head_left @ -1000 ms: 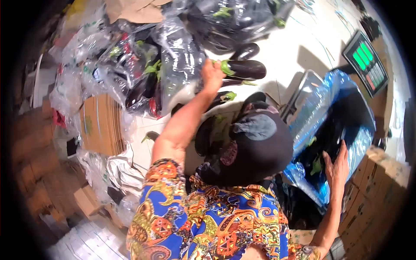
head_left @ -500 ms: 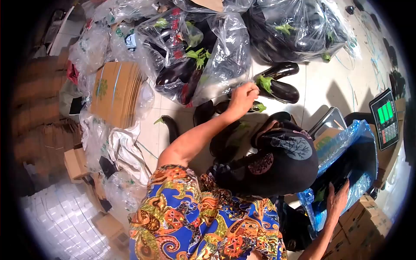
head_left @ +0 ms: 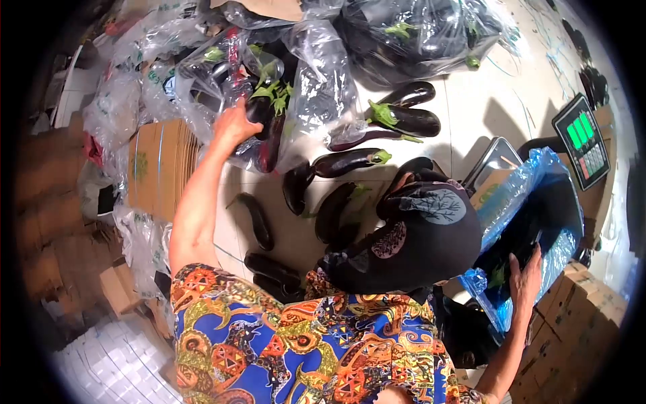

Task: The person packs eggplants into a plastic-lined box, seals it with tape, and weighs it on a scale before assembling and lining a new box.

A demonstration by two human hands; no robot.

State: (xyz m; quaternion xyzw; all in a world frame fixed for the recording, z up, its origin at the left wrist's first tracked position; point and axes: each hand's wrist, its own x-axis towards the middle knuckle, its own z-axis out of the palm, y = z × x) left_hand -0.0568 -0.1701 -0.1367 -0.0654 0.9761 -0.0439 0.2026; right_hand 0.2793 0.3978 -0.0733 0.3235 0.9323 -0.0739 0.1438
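Eggplants lie on the floor between the hands, nearer the left. Left hand is on a clear bag of more eggplants, thumb held out from the fingers; whether it grips anything, I cannot tell. Right hand is at the near edge of a blue bag with eggplants inside, thumb and fingers spread. Beyond it stands a scale; cardboard lies just beside the left wrist
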